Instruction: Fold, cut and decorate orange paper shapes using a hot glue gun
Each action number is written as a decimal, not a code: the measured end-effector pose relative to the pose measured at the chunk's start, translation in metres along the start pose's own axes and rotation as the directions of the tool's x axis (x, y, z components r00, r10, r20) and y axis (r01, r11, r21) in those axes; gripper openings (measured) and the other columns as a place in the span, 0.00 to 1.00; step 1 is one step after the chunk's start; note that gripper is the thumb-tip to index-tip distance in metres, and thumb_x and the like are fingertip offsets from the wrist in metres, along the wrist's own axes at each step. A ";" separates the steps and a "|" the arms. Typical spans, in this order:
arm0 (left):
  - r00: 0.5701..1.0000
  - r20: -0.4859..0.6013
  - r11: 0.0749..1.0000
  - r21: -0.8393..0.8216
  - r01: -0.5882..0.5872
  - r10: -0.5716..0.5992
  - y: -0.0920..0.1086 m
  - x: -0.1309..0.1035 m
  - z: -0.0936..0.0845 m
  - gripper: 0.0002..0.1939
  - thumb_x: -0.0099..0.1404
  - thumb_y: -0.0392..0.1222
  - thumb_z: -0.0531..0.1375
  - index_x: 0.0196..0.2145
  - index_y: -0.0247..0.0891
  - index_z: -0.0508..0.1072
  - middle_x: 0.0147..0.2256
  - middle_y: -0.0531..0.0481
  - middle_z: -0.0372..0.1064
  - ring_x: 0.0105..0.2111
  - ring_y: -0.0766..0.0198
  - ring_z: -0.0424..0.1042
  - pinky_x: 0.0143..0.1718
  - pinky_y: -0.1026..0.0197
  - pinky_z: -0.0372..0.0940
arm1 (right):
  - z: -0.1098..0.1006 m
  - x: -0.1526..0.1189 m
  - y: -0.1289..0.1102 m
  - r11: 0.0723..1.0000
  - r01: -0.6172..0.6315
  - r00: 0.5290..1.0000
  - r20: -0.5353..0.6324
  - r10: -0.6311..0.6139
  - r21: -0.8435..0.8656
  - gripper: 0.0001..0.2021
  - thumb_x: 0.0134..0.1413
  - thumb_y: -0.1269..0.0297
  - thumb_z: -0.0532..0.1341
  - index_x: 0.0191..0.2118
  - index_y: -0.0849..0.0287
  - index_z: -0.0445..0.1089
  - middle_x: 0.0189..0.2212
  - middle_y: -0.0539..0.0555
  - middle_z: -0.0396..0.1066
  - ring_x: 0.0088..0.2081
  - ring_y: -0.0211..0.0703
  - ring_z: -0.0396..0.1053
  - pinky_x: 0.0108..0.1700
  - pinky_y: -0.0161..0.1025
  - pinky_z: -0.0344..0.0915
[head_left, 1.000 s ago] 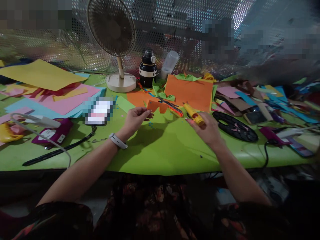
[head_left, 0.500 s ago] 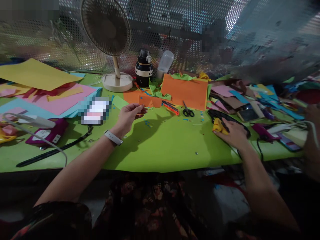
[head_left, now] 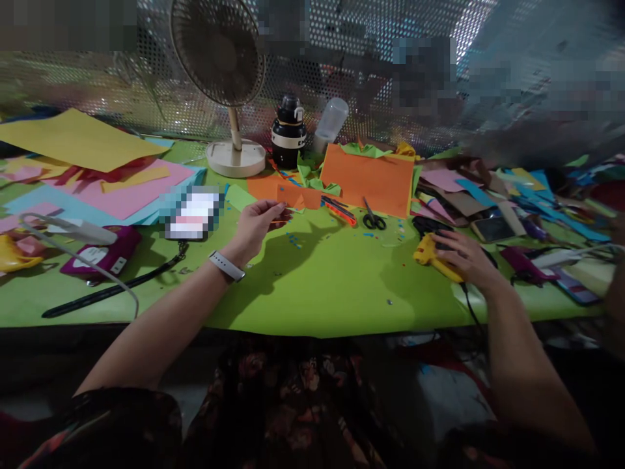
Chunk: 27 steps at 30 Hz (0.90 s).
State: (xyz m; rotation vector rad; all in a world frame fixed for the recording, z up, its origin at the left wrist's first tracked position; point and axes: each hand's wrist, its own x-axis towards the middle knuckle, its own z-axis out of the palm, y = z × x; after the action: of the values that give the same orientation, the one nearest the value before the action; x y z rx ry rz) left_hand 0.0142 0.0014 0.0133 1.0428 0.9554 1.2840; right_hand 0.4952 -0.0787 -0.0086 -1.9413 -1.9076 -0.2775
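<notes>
My left hand (head_left: 258, 225) is over the green table left of centre, fingertips pinched on what looks like a thin orange paper strip, mostly hidden. Just beyond those fingers is a small orange paper piece (head_left: 299, 197). On the right, my right hand (head_left: 466, 257) is closed over a yellow hot glue gun (head_left: 430, 253), whose black cord (head_left: 471, 303) runs down towards the table edge. A black case-like object (head_left: 432, 225) lies partly hidden behind this hand. Black scissors (head_left: 374, 220) and an orange-red cutter (head_left: 342, 212) lie between the hands.
A fan (head_left: 237, 159), a black bottle (head_left: 288, 140) and an orange sheet (head_left: 368, 179) stand or lie at the back. Paper stacks (head_left: 78, 140) and a lit phone (head_left: 194, 215) are left; paper scraps (head_left: 454, 182) and a purple device (head_left: 527, 266) are right.
The glue gun has turned, and its handle now shows below my right hand, which has shifted on it. My left hand keeps its pinch. The whole view has shifted slightly.
</notes>
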 end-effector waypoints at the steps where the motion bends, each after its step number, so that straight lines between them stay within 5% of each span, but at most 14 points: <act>1: 1.000 0.004 1.000 -0.003 0.000 0.000 0.000 0.000 0.000 0.12 0.55 0.47 0.70 0.31 0.36 0.77 0.32 0.46 0.78 0.32 0.65 0.76 0.36 0.62 0.68 | 0.000 0.002 -0.003 1.000 0.014 0.999 -0.031 -0.014 0.020 0.16 0.58 0.56 0.56 0.42 0.56 0.78 0.51 0.63 0.74 0.55 0.52 0.69 0.58 0.47 0.61; 5: 1.000 0.002 1.000 -0.007 0.000 0.000 0.000 0.000 0.000 0.11 0.56 0.46 0.69 0.31 0.37 0.77 0.32 0.46 0.78 0.32 0.65 0.76 0.36 0.62 0.68 | 0.001 0.005 -0.053 0.994 0.107 0.982 -0.157 -0.101 0.028 0.28 0.62 0.46 0.50 0.52 0.61 0.74 0.56 0.66 0.68 0.64 0.56 0.57 0.65 0.55 0.50; 9: 1.000 -0.016 1.000 -0.014 -0.005 0.005 0.000 0.000 0.000 0.11 0.55 0.46 0.70 0.31 0.36 0.77 0.31 0.46 0.78 0.32 0.65 0.76 0.36 0.62 0.68 | 0.008 0.001 -0.155 0.950 0.282 0.957 0.038 -0.289 0.130 0.34 0.64 0.39 0.45 0.64 0.57 0.63 0.67 0.60 0.54 0.70 0.56 0.45 0.68 0.61 0.41; 12: 1.000 -0.021 1.000 -0.019 -0.011 0.011 -0.002 0.002 -0.001 0.12 0.54 0.46 0.70 0.31 0.36 0.77 0.30 0.46 0.77 0.30 0.65 0.76 0.35 0.63 0.68 | 0.017 -0.004 -0.227 0.886 0.433 0.866 0.198 -0.460 0.164 0.40 0.63 0.35 0.44 0.66 0.63 0.59 0.71 0.63 0.44 0.72 0.57 0.36 0.70 0.60 0.33; 15: 1.000 -0.020 0.999 -0.030 -0.020 0.019 -0.004 0.004 -0.003 0.13 0.54 0.46 0.70 0.30 0.35 0.76 0.29 0.47 0.77 0.29 0.66 0.75 0.34 0.64 0.67 | 0.026 -0.006 -0.271 0.846 0.507 0.798 0.280 -0.533 0.164 0.44 0.61 0.33 0.40 0.67 0.67 0.57 0.71 0.65 0.41 0.72 0.58 0.34 0.71 0.60 0.31; 19: 1.000 -0.011 0.999 -0.042 -0.016 0.015 -0.005 0.004 -0.002 0.12 0.54 0.45 0.70 0.30 0.34 0.76 0.29 0.47 0.77 0.29 0.67 0.75 0.33 0.64 0.67 | 0.035 -0.004 -0.294 0.845 0.518 0.784 0.324 -0.530 0.131 0.47 0.60 0.32 0.37 0.65 0.70 0.60 0.70 0.68 0.43 0.72 0.59 0.36 0.71 0.61 0.31; 27: 1.000 -0.009 0.999 -0.038 -0.010 0.009 -0.004 0.002 -0.001 0.08 0.58 0.42 0.68 0.30 0.35 0.76 0.30 0.46 0.77 0.29 0.67 0.75 0.34 0.63 0.67 | 0.047 -0.004 -0.302 0.828 0.551 0.773 0.313 -0.552 0.100 0.46 0.60 0.32 0.38 0.62 0.69 0.63 0.68 0.70 0.50 0.71 0.61 0.41 0.70 0.64 0.31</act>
State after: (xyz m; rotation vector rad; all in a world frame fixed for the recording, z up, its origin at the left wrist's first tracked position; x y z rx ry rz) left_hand 0.0147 0.0037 0.0097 1.0136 0.9303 1.3112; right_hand 0.1895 -0.0670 -0.0087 -1.4354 -2.6848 -0.1088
